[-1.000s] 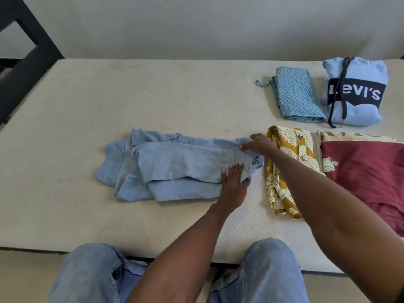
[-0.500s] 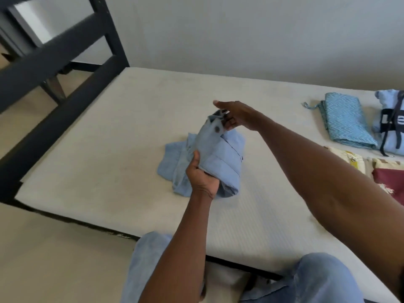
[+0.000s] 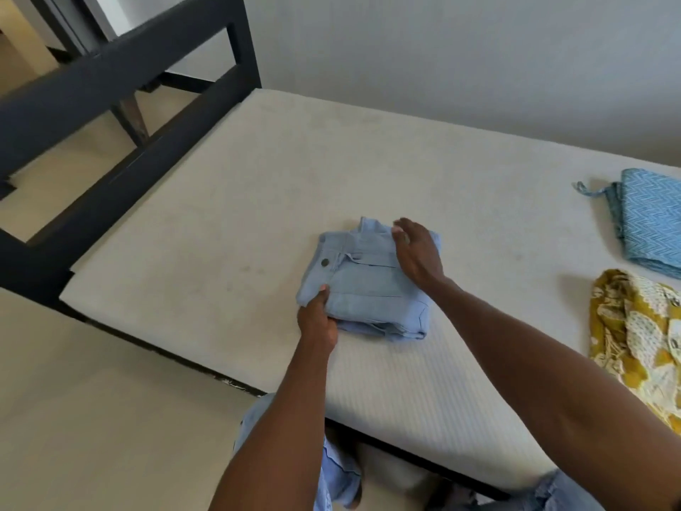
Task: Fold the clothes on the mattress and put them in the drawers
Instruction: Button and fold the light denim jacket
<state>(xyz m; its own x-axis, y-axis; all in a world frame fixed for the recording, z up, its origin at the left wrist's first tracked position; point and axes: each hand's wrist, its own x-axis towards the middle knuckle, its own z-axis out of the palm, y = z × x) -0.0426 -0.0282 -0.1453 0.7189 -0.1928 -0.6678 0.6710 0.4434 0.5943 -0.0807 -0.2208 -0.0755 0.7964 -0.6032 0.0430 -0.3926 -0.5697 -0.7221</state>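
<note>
A light blue denim garment (image 3: 365, 289) lies folded into a compact square on the cream mattress (image 3: 228, 223), its button facing up. My left hand (image 3: 317, 319) grips its near left corner, thumb on top and fingers tucked under the edge. My right hand (image 3: 418, 252) rests flat on the far right part of the fold, fingers straight. No drawers are in view.
A folded blue zigzag cloth (image 3: 648, 219) and a folded mustard patterned garment (image 3: 637, 333) lie at the right edge of the mattress. A black bed frame (image 3: 121, 79) rises at the left. My knees in jeans (image 3: 331, 470) meet the mattress's near edge.
The denim garment was spread long, then lifted and doubled over by both hands. It now lies flat as a small square, with my right hand laid on top. The view has swung left.
</note>
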